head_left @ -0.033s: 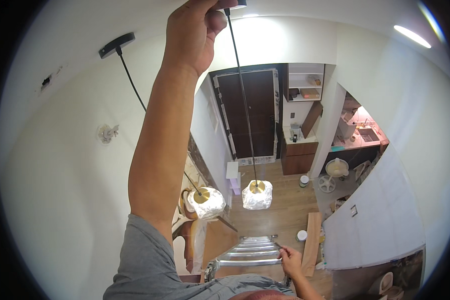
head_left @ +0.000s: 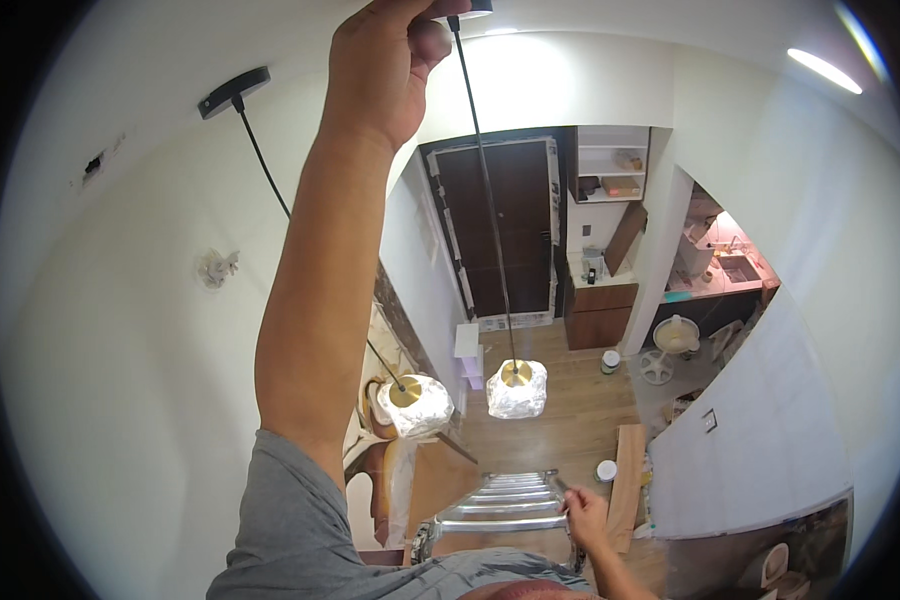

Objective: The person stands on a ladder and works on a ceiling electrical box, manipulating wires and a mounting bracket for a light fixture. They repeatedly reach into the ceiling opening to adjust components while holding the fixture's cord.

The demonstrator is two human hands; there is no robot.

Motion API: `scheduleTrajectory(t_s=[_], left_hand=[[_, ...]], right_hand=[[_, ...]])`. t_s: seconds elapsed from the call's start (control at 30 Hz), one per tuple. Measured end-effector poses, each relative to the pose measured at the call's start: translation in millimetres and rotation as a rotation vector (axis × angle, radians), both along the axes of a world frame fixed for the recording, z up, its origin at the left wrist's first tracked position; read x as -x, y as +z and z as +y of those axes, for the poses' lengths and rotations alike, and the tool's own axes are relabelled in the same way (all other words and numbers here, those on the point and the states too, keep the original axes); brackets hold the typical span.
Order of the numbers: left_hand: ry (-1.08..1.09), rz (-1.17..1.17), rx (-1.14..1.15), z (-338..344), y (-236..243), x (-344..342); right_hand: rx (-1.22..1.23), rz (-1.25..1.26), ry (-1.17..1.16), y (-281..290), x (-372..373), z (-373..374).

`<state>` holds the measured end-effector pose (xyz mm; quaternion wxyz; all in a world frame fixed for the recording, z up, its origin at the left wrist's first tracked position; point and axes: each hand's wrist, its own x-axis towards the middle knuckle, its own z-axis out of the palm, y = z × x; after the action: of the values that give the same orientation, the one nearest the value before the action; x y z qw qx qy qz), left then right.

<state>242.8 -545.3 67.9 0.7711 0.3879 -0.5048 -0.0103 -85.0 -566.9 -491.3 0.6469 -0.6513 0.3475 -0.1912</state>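
My left hand [head_left: 380, 70] is raised to the ceiling, its fingers curled at the round canopy [head_left: 478, 9] of a pendant lamp; the picture's top edge cuts off the fingertips. From that canopy a black cord [head_left: 489, 190] runs down to a lit, clear, chunky glass shade [head_left: 517, 390] with a brass cap. Low on the right, my right hand [head_left: 587, 515] is closed beside the metal ladder [head_left: 500, 510]. A small dark end shows at its fingers, too little to name. A second pendant lamp hangs at left, with a black canopy [head_left: 234, 92] and a glowing shade [head_left: 417, 405].
A dark door [head_left: 490, 225] with taped edges stands at the far wall. White buckets [head_left: 606, 471] and a wooden plank [head_left: 627, 488] lie on the floor at right. A bare fitting [head_left: 217, 269] sits on the left wall. A pedestal fan [head_left: 676, 335] stands near the sink.
My right hand has shifted very slightly up and to the right. The left hand stays at the canopy.
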Motion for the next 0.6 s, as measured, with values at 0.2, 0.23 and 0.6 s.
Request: scheduleTrajectory(t_s=[0.2,0.23,0.6], left_hand=[[0.135,-0.046,-0.175,12,8,3],[0.126,-0.054,-0.189,15,4,-3],[0.337,-0.28,-0.514,72,7,-1]], right_hand=[[0.111,-0.671,-0.017,153,-119,-74],[0.143,-0.819,0.02,194,-141,-76],[0.311,-1.188,0.239,400,-246,-90]])
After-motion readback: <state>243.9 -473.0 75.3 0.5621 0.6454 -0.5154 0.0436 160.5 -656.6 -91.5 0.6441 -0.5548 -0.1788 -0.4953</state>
